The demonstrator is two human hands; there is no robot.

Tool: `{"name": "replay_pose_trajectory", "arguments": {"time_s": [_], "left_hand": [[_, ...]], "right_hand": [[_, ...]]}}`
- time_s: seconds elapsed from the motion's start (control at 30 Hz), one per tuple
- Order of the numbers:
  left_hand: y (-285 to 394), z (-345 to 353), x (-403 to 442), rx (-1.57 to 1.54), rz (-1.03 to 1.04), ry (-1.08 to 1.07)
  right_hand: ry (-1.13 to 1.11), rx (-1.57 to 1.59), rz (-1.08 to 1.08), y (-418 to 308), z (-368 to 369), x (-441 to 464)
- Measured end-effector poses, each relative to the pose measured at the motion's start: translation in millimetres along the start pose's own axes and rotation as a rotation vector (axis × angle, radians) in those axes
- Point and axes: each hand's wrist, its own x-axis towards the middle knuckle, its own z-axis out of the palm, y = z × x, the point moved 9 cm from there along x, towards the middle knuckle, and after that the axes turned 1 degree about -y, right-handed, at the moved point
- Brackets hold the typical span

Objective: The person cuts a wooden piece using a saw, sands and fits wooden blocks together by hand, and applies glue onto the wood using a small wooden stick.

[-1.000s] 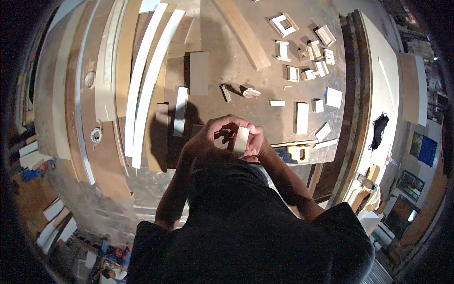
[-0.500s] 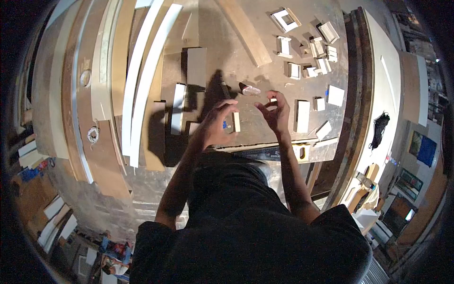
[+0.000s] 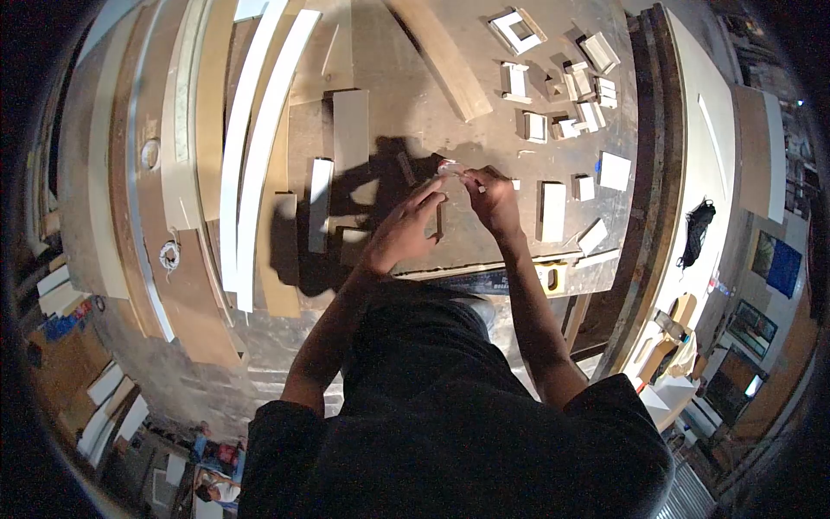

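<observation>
My right hand (image 3: 494, 201) is closed in a pinch, with a tiny pale thing showing at its fingers that I cannot make out. Its fingertips are at a small whitish and red item (image 3: 448, 166) on the workbench, partly hidden. My left hand (image 3: 405, 229) reaches in from the left, open, fingers stretched toward the right fingertips and thumb apart. Beside its thumb side is a small wooden strip (image 3: 440, 218), mostly in shadow. A small white piece (image 3: 516, 184) lies just right of my right hand.
Several small wooden frames and blocks (image 3: 536, 128) sit at the back right. A handsaw with a yellow handle (image 3: 551, 277) lies along the front edge. Long boards (image 3: 264, 164) cover the left side. A plank (image 3: 445, 65) lies at the back. A person (image 3: 216, 486) is at lower left.
My right hand has moved left and closed to a tighter pinch near the whitish and red item. My left hand's fingers have swung up toward it, over the wooden strip.
</observation>
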Motion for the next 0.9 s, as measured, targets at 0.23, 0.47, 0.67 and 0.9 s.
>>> {"name": "replay_pose_trajectory", "arguments": {"time_s": [0.23, 0.47, 0.67, 0.9], "left_hand": [[-8.0, 10.8, 2.7, 0.010, -0.070, -0.051], [-8.5, 13.2, 4.2, -0.046, -0.035, -0.055], [-7.6, 12.4, 0.6, -0.038, 0.005, 0.024], [-5.1, 11.3, -1.3, -0.046, 0.042, 0.049]], "right_hand": [[0.041, -0.027, 0.011, 12.8, 5.8, 2.7], [0.061, 0.227, 0.395, 57.7, 15.0, -6.0], [0.088, 0.408, 0.486, 70.2, 16.2, -13.0], [0.119, 0.613, 0.539, 84.1, 20.6, -23.5]]}}
